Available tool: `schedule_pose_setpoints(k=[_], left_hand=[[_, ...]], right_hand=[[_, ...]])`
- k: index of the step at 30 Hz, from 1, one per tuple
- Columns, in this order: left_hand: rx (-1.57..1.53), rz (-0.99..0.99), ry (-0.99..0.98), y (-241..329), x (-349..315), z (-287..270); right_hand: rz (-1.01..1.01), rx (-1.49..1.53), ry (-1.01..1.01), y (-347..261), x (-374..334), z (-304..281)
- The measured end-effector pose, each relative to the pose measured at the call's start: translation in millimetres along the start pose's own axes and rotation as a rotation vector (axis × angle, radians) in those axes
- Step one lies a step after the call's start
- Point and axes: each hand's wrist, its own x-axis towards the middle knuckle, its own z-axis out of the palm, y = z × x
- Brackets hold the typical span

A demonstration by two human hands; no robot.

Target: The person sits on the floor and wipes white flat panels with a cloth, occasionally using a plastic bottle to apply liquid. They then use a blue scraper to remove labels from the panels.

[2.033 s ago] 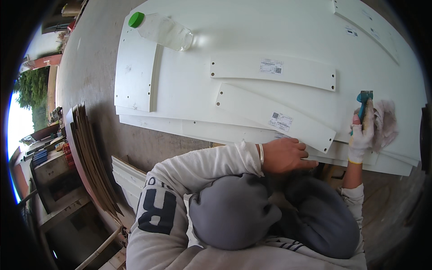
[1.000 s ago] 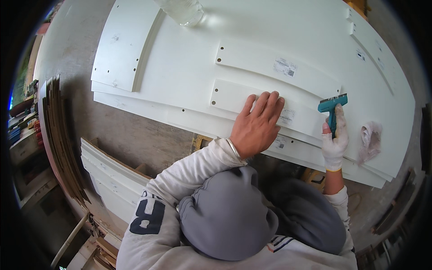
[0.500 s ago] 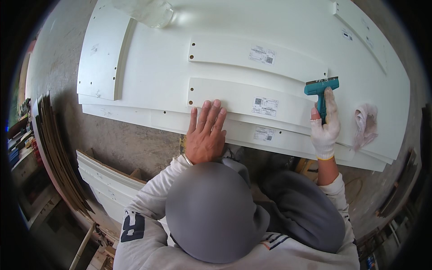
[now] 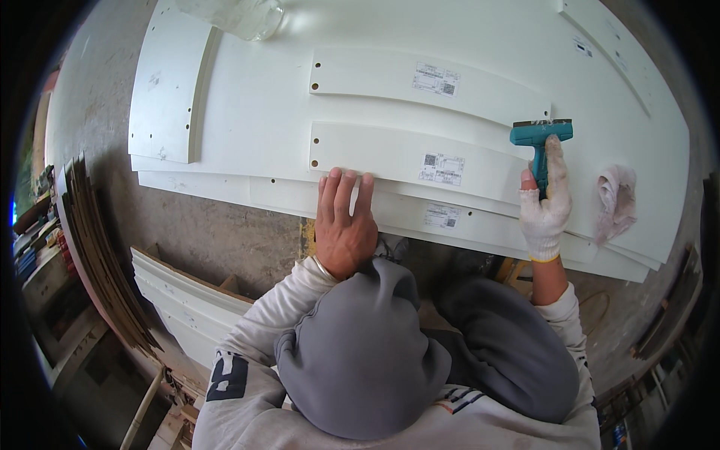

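Note:
My bare left hand rests at the near edge of a white board, its fingers stretched out and laid over that edge. The board is narrow, with two dark holes at its left end and a printed label to the right. In my right hand, which wears a white glove with a bare thumb tip, is a teal scraper. Its wide blade points away from me, beyond the board's right end. A similar labelled board lies farther off, parallel to the first.
Large white panels lie stacked beneath the boards. A crumpled pale cloth is at the right, and a clear bottle lies at the far left. Another drilled panel sits at the left. Stacked boards stand near my left arm.
My left fingers have drawn together and bent more over the board's edge. The scraper has turned slightly and shifted a little right in my right hand.

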Motion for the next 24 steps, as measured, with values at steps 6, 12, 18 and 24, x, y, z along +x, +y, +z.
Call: schedule_pose_setpoints(k=[6,12,18,24], left_hand=[[0.047,-0.041,-0.020,6,26,-9],[-0.111,0.085,-0.066,18,26,-8],[-0.169,0.294,-0.096,34,43,1],[-0.203,0.348,-0.143,38,41,7]], right_hand=[[0.025,-0.017,-0.028,-14,4,5],[-0.016,-0.049,-0.026,-11,6,4],[0.016,-0.010,-0.034,-10,3,5],[0.047,0.016,-0.030,-11,7,2]])
